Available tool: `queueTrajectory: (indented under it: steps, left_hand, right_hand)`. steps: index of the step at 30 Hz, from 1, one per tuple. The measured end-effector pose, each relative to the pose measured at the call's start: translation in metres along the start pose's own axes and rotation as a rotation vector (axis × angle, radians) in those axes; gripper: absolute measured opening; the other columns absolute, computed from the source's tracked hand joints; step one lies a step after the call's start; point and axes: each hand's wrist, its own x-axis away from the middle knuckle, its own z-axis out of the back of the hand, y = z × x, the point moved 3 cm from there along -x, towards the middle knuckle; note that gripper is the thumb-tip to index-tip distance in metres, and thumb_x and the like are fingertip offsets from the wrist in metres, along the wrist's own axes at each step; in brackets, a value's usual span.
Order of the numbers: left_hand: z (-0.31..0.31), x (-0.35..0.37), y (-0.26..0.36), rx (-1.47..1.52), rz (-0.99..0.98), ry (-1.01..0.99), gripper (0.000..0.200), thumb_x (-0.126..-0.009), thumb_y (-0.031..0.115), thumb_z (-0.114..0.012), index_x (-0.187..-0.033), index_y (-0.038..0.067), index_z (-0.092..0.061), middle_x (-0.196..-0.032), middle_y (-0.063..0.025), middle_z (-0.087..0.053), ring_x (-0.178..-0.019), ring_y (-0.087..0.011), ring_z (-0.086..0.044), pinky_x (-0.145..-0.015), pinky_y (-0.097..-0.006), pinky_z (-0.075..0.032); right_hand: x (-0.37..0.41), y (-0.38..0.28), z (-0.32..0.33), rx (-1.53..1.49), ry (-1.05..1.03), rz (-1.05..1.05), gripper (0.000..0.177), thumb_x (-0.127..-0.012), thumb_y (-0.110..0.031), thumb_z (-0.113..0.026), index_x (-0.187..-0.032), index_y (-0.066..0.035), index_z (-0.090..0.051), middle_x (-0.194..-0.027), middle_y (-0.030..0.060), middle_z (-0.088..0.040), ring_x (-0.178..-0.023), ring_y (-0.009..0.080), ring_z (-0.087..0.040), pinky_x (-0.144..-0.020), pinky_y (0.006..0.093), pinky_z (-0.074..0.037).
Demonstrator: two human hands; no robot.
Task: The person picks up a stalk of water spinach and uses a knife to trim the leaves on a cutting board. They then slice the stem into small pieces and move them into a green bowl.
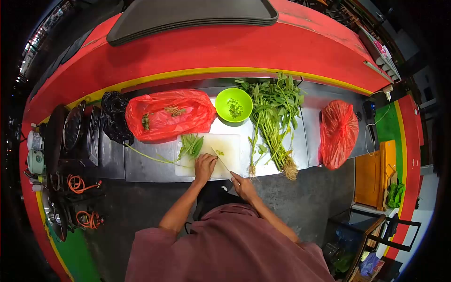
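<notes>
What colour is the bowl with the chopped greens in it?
The bowl is bright lime green, seen best in the head view.

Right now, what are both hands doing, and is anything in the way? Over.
Right hand gripping knife. Left hand over cutting board, grip hidden. Chopped greens beside blade. Left hand sits close; otherwise, way looks open.

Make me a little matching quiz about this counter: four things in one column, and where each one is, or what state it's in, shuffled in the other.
Things
1. Round lime-green bowl
2. Long-bladed metal knife
3. Closed red plastic bag
4. Crumpled black plastic bag

Places or states
A. Right of the rooted leafy greens
B. Left of the open red plastic bag
C. In the right hand
D. Holding chopped green bits

Pairs: 1-D, 2-C, 3-A, 4-B
</notes>
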Motion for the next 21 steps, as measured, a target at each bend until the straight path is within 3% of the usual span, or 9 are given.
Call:
queueTrajectory:
  steps: [5,7,8,15,19,21]
  left_hand:
    - [0.001,-0.001,0.001,-0.012,0.005,-0.026,0.01,-0.087,0.012,-0.074,-0.096,0.008,-0.077,-0.092,-0.0058,-0.07,-0.089,-0.0295,-0.064,-0.078,-0.0433,-0.048]
    - [0.002,-0.002,0.001,-0.007,-0.018,-0.018,0.01,-0.087,0.012,-0.074,-0.096,0.008,-0.077,-0.092,-0.0054,-0.07,-0.09,-0.0288,-0.064,-0.078,-0.0426,-0.047]
    - [0.001,-0.002,0.001,-0.006,-0.021,-0.02,0.01,-0.087,0.012,-0.074,-0.096,0.008,-0.077,-0.092,-0.0054,-0.07,-0.09,-0.0288,-0.064,-0.078,-0.0426,-0.047]
    - [0.0,0.001,-0.002,0.0,0.018,-0.017,0.01,-0.088,0.016,-0.074,-0.096,0.01,-0.077,-0.095,-0.0039,-0.071,-0.093,-0.0273,-0.063,-0.082,-0.0432,-0.044]
    - [-0.003,0.003,-0.006,0.03,0.027,-0.023,0.011,-0.087,0.014,-0.075,-0.097,0.009,-0.077,-0.093,-0.0041,-0.07,-0.093,-0.0277,-0.063,-0.082,-0.0424,-0.044]
    - [0.001,0.005,-0.004,0.007,-0.001,-0.021,0.012,-0.087,0.014,-0.074,-0.097,0.009,-0.076,-0.093,-0.0043,-0.069,-0.092,-0.0276,-0.062,-0.081,-0.0423,-0.044]
  right_hand:
    - [-0.007,0.012,-0.009,0.048,0.004,0.016,0.039,-0.105,-0.026,-0.055,-0.139,-0.008,-0.062,-0.076,0.0259,-0.066,-0.068,0.0383,-0.066,-0.07,0.0474,-0.05]
    - [-0.013,0.002,-0.009,0.084,0.095,0.179,0.039,-0.104,-0.025,-0.055,-0.139,-0.008,-0.062,-0.086,0.0266,-0.07,-0.079,0.0409,-0.07,-0.075,0.0476,-0.052]
    - [-0.017,0.004,-0.011,0.108,0.014,0.03,0.04,-0.104,-0.025,-0.055,-0.138,-0.008,-0.062,-0.099,0.0278,-0.071,-0.092,0.0436,-0.07,-0.081,0.048,-0.054]
    - [-0.022,-0.003,-0.008,0.052,-0.046,-0.06,0.04,-0.104,-0.029,-0.054,-0.138,-0.009,-0.062,-0.104,0.0305,-0.07,-0.097,0.0466,-0.069,-0.087,0.0483,-0.053]
    - [-0.012,0.013,-0.014,0.066,0.01,0.012,0.04,-0.104,-0.028,-0.055,-0.138,-0.008,-0.062,-0.104,0.0286,-0.071,-0.097,0.046,-0.069,-0.086,0.0481,-0.053]
    - [-0.013,0.017,-0.018,0.036,0.048,0.099,0.04,-0.104,-0.026,-0.053,-0.141,-0.012,-0.06,-0.096,0.0323,-0.069,-0.093,0.0492,-0.067,-0.083,0.0525,-0.052]
